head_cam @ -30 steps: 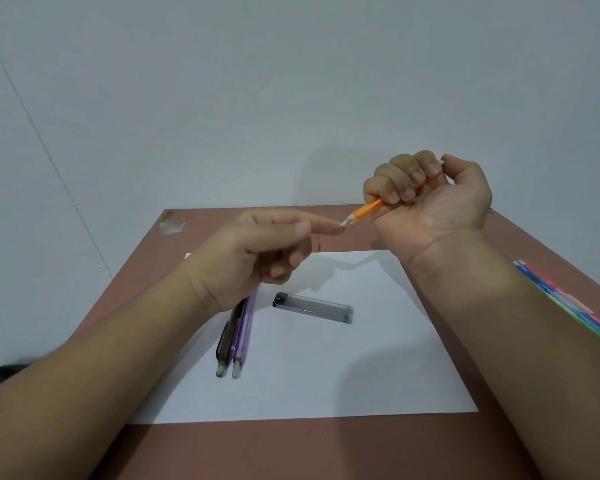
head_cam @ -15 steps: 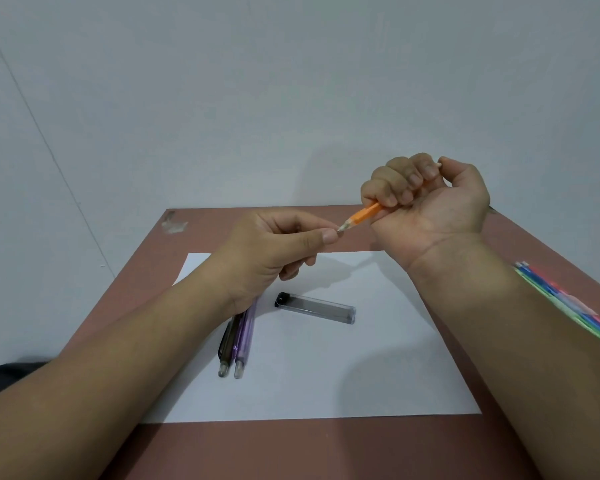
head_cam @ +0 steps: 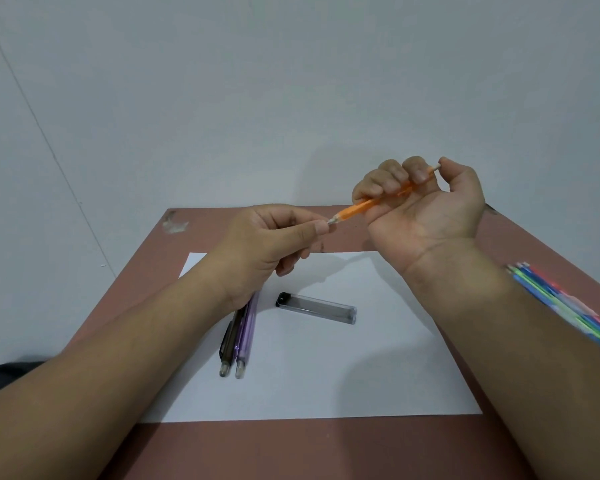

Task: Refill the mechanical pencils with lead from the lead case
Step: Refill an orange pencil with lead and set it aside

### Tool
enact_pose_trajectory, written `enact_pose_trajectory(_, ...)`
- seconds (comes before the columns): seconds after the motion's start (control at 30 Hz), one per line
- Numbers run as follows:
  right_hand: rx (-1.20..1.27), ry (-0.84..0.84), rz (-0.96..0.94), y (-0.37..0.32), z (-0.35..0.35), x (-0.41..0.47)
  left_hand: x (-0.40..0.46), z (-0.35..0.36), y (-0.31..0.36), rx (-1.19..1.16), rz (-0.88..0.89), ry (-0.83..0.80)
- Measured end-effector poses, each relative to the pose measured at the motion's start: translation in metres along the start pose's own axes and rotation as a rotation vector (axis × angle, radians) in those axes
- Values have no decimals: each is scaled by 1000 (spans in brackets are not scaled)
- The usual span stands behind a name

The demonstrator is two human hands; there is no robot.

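Lead at the tip could snap

Right hand [head_cam: 426,199] fists the orange mechanical pencil [head_cam: 368,204] above the surface; left hand [head_cam: 274,237] pinches its tip (lead itself unseen), sideways pressure risks breakage; lead case [head_cam: 316,308] lies below.

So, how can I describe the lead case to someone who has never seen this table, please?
Find the white sheet of paper lying on the reddish-brown table. Near its middle, right of the dark brown pencil and the translucent purple pencil that lie side by side, lies a slim clear grey plastic lead case. Unlike them, it is box-shaped, with a black cap at its left end.
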State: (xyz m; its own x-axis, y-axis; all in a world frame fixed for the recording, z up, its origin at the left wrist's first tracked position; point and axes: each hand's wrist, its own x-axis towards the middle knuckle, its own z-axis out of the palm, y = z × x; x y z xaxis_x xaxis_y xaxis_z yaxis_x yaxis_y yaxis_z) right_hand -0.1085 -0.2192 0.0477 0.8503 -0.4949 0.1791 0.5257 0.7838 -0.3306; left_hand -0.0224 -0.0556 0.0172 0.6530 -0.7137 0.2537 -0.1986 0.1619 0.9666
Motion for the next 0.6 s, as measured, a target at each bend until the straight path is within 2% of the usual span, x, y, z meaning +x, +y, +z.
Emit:
enact_pose_trajectory(0.1, -105, -12, 8, 2, 1, 1, 5, -10, -2, 13, 2, 116)
enact_pose_trajectory(0.3, -601, 76, 58, 10, 1, 4, 16, -39, -8, 37, -36, 347)
enact_pose_trajectory(0.43, -902, 74, 114, 15, -4, 3, 17, -52, -13, 43, -60, 404)
enact_pose_trajectory(0.6, -1128, -57, 187, 17, -3, -4, 16, -56, -13, -6, -84, 441)
